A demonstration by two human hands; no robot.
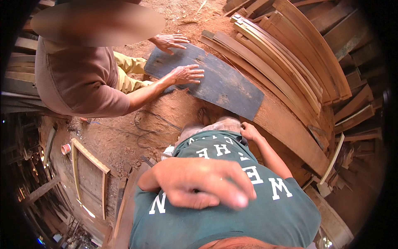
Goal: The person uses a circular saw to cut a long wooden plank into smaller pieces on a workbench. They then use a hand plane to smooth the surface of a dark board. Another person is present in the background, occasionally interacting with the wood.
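In front of my green shirt (224, 186) hangs my left hand (203, 182), back up and slightly blurred. Its fingers droop loosely, apart from the thumb, and no object shows in them. Down by my hip is my right hand (250, 131), its fingers curled against the edge of my shorts (228, 123). Whether those fingers hold something is hidden. Beyond my legs lies a long dark, scuffed board (219, 83). A co-worker across at the left has one hand (188, 74) spread over it and another hand (171, 42) near its far edge.
Long planks (269, 70) are stacked to the right of the board, beside a wide wooden beam (296, 135). Sawdust covers the ground, where a dark cable (143, 130) lies. A wooden frame (92, 155) and a small tub (66, 149) are at the left.
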